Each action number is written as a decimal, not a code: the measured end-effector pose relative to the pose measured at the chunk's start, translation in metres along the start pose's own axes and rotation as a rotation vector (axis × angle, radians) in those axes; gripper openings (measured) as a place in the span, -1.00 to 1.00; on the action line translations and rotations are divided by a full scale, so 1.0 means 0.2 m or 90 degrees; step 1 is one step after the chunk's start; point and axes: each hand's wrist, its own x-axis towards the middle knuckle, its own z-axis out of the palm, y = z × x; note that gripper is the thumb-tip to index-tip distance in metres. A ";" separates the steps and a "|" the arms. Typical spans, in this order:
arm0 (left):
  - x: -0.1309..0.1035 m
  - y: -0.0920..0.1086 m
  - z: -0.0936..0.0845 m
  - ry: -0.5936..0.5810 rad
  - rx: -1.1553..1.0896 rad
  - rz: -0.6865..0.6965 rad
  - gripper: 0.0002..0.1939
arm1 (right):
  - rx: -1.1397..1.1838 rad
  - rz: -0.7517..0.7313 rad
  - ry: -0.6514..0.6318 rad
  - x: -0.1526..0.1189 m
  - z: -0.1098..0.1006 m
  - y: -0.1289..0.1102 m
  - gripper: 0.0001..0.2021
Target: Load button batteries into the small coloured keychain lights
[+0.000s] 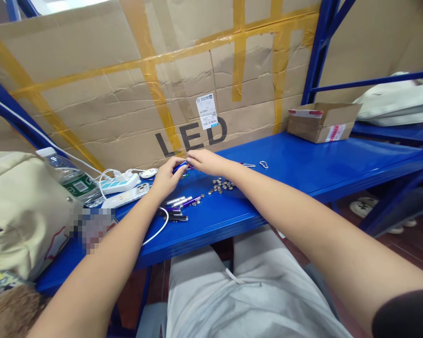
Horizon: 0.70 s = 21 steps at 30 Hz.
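Observation:
My left hand (167, 177) is closed around a slim blue metal tube (179, 167) that looks like a small penlight. Close to the tube's far end, my right hand (206, 162) is pinched shut. What lies between its fingertips is too small to make out. Silver, purple and black penlights (178, 203) lie in a loose group nearer to me, below my left hand. Several round silver button cells (220, 186) are scattered under my right wrist. More small coloured pieces (186, 176) lie partly hidden beneath my hands.
A carabiner (263, 165) lies right of my forearm on the blue table (285, 164). To the left are a phone (125, 196), a power strip (121, 182), a water bottle (74, 178), a white cable (165, 220) and a bag (24, 211). An open carton (320, 123) stands back right; a large cardboard box (127, 94) walls the rear.

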 end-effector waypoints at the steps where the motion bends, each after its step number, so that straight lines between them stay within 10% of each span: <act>1: 0.00 0.00 0.00 0.002 0.019 0.005 -0.71 | 0.024 0.014 0.003 0.00 0.00 -0.01 -0.76; 13: 0.00 0.00 0.00 -0.005 0.269 0.078 -0.71 | 0.322 0.164 -0.082 0.00 0.03 -0.01 -0.76; 21: 0.01 0.02 0.01 0.021 0.192 0.040 -0.71 | 0.290 0.183 -0.067 0.00 0.03 -0.02 -0.72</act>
